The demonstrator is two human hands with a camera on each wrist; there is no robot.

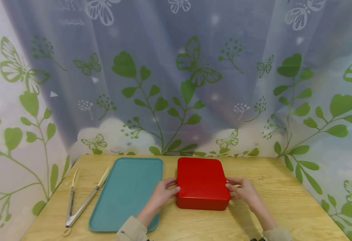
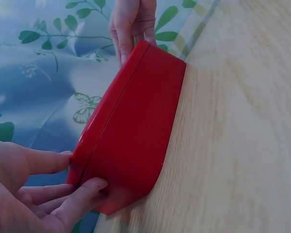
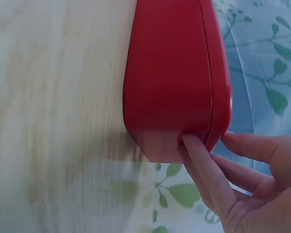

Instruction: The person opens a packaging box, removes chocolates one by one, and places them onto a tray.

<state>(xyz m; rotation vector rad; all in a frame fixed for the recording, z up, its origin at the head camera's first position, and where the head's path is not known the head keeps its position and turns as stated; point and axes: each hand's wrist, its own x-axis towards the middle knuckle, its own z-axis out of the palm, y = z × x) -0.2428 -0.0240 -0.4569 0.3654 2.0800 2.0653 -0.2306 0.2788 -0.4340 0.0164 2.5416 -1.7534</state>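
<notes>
A red lidded box with rounded corners rests on the wooden table, its lid on. In the left wrist view a thin seam runs between the lid and the box's wall. My left hand grips the box at its left side, thumb at the lid's edge and fingers on the side wall. From the opposite side my right hand holds it likewise, with fingertips against the wall near the seam. What is inside the box is hidden.
A teal tray lies left of the box, partly under my left forearm. Further left, metal tongs with pale tips lie spread, one tip near the tray's edge. A curtain printed with leaves and butterflies hangs behind the table.
</notes>
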